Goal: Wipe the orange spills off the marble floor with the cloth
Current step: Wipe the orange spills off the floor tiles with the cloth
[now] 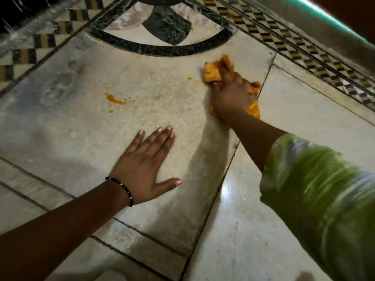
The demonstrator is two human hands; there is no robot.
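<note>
The orange-stained cloth (213, 73) is bunched under my right hand (231, 96) at about one o'clock in the view, pressed on the marble floor (85, 126) close to the seam between two slabs. My right fingers (216, 84) are curled down over it, holding the cloth; crumpled folds stick out beyond my fingertips toward twelve o'clock, and another bit shows under my wrist at the slab seam.

The largest orange spill (114, 99) lies well apart from the cloth, toward nine o'clock from it, a curved smear with a small drop (110, 111) just below. A tiny orange spot (190, 78) sits just beside the cloth, at its nine o'clock edge.

My left hand (146, 167) lies flat on the same slab near the middle of the view, palm down, fingers stretched out wide and holding nothing, thumb pointing toward three o'clock. A dark beaded bracelet (123, 188) circles that wrist. My right arm wears a green sleeve (316, 199) at four o'clock.

At twelve o'clock the floor carries a black-and-white inlaid medallion (162, 27), and checkered mosaic borders (284, 43) run off toward ten and two o'clock.
</note>
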